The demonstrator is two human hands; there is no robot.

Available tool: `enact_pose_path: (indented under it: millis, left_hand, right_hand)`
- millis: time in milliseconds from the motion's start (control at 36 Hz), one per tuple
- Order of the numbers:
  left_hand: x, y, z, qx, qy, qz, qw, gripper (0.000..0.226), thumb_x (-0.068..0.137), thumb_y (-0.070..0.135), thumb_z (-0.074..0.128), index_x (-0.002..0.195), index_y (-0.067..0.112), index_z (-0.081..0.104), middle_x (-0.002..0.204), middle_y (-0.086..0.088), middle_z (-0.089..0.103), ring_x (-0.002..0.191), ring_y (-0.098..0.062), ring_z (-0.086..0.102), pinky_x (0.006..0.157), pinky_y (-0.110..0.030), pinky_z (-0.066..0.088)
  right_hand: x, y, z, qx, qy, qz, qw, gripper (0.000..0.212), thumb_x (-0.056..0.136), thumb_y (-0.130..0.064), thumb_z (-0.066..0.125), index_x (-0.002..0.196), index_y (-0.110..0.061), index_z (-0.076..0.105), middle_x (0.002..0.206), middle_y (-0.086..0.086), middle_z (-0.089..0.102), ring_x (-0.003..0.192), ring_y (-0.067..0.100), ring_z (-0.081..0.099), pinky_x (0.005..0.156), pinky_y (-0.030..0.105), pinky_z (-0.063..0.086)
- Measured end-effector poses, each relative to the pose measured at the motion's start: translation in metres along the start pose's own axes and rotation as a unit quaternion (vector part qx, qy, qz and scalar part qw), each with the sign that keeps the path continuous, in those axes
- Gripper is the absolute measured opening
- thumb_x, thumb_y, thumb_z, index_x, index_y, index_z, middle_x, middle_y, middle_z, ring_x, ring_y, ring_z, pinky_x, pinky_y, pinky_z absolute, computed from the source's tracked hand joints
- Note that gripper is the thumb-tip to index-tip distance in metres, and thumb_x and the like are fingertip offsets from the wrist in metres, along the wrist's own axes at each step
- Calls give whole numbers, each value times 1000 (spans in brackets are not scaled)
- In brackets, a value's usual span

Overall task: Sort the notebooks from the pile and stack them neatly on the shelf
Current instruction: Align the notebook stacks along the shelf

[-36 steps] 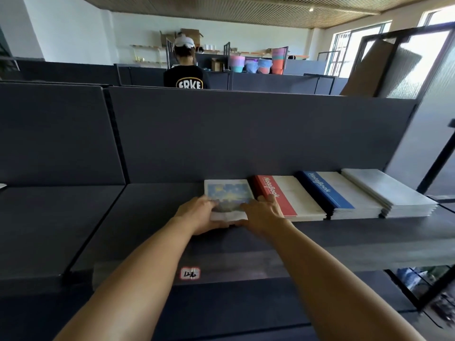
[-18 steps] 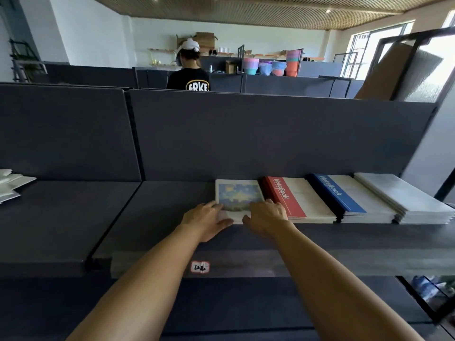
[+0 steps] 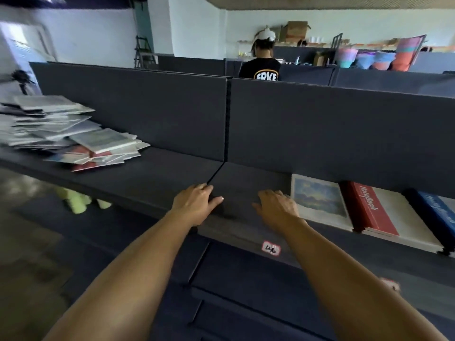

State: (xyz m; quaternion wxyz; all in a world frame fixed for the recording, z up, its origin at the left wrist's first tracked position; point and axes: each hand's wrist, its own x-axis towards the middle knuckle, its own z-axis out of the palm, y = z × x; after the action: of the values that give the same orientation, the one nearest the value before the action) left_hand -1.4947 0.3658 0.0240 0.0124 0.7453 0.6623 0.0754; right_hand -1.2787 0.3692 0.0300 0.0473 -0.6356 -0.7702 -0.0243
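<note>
Both hands empty, fingers loosely spread: left hand (image 3: 197, 205), right hand (image 3: 277, 207). Reach far left to pile (image 3: 66, 136); lift one top notebook squarely, avoiding toppling.

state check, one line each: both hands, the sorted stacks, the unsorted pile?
left hand: open, empty, over the shelf
right hand: open, empty, beside the painting-cover stack
painting-cover stack: flat, squared up
red notebook stack: flat, next to it
blue notebook stack: flat, partly out of frame
unsorted pile: messy, notebooks askew
</note>
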Motion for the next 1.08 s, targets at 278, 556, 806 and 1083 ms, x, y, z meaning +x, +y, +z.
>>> enact_pose_path:
  millis: [278, 556, 806, 1083]
  left_hand:
    - [-17, -120, -26, 21, 43, -47, 998, 65, 98, 58, 27, 147, 16, 34, 153, -4, 35, 138, -24, 33, 109, -40, 34]
    - [-31, -242, -46, 54, 54, -104, 992, 63, 98, 58, 27, 146, 19, 34, 153, -4, 33, 139, -24, 31, 108, -41, 31]
    - [-13, -313, -52, 59, 68, -160, 983, 60, 98, 55, 31, 148, 21, 30, 151, -4, 35, 137, -25, 33, 108, -40, 31]
    - [51, -338, -54, 53, 90, -176, 979, 52, 100, 49, 35, 145, 23, 33, 148, -4, 37, 135, -26, 37, 101, -43, 40]
  right_hand:
    - [50, -123, -3, -7, 3, -71, 997, 45, 101, -41, 31, 134, -15, 45, 136, 5, 49, 124, 24, 43, 102, 38, 36]
    - [100, -235, -5, 0, 15, -98, 995, 47, 101, -45, 30, 137, -18, 41, 136, 4, 49, 123, 24, 44, 98, 36, 37]
    - [158, -304, 1, -28, 5, -145, 989, 45, 101, -44, 29, 135, -17, 42, 136, 4, 50, 124, 24, 44, 99, 37, 36]
    - [252, -339, 3, -30, 19, -167, 985, 41, 100, -41, 31, 129, -16, 46, 132, 6, 51, 119, 25, 46, 91, 37, 38]
